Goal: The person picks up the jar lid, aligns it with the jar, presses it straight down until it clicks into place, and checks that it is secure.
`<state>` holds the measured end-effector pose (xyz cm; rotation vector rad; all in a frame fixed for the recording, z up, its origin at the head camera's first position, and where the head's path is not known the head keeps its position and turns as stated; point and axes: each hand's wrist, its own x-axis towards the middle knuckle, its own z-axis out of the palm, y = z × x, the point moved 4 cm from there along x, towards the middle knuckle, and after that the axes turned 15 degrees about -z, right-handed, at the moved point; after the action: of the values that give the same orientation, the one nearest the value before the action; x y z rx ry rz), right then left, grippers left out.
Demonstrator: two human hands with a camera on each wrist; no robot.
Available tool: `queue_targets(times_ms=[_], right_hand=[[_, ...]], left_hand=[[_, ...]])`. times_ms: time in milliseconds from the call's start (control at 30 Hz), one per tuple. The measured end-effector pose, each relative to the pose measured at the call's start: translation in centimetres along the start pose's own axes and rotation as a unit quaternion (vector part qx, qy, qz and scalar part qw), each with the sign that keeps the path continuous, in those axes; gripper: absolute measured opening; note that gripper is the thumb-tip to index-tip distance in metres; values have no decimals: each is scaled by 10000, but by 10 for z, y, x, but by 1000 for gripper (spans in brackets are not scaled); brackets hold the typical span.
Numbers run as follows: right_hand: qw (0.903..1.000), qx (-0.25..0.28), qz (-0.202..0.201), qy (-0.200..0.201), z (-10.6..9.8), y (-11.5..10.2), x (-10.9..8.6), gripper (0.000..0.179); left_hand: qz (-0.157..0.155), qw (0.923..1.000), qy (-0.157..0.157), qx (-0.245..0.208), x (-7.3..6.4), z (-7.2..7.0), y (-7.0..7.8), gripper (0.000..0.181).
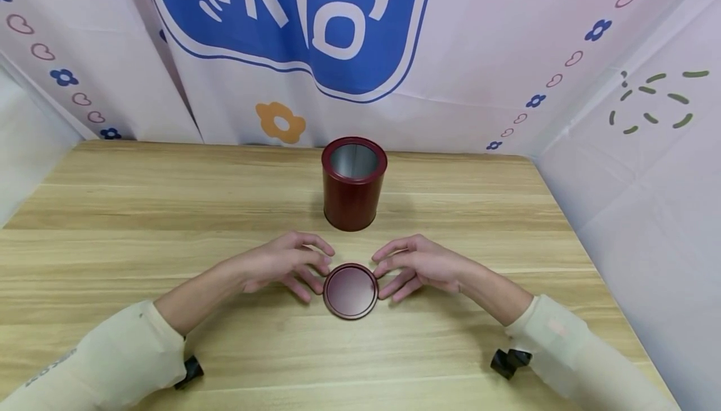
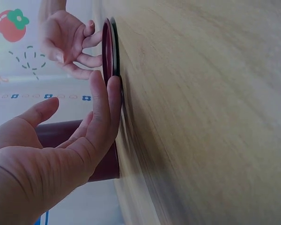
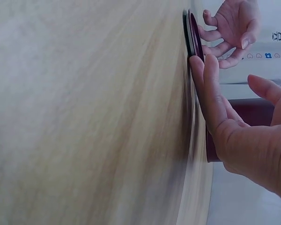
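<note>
A round dark red metal lid [image 1: 350, 292] lies flat on the wooden table, in the middle of the head view. To its left, my left hand [image 1: 284, 261] has its fingers spread and gently bent, fingertips right at the rim. My right hand [image 1: 425, 265] mirrors it on the other side, its fingertips also at the rim. Both thumbs stand away from the lid, as the left wrist view and right wrist view show. Behind the lid, a dark red tin [image 1: 352, 204] stands upright with its top uncovered, its bare metal inside visible.
The wooden table [image 1: 141, 211] reaches back to a white printed cloth [image 1: 450, 86] hanging behind it. More white cloth [image 1: 648, 179] hangs along the right side. Small black devices stick out from both sleeves, the right one [image 1: 509, 363] over the table.
</note>
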<state>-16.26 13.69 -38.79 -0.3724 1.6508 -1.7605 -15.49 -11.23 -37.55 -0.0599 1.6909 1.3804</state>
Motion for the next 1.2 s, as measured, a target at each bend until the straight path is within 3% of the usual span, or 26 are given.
queue_targets(times_ms=[567,1200], right_hand=[[9999,-52,-26,93,-2,-10,4,45],[9996,-35,20,279,-10,-9,12,44]], left_hand=[[-9,9999,146,-45,4,-7,5,42],[262,9995,123,-160,12,-10,8,42]])
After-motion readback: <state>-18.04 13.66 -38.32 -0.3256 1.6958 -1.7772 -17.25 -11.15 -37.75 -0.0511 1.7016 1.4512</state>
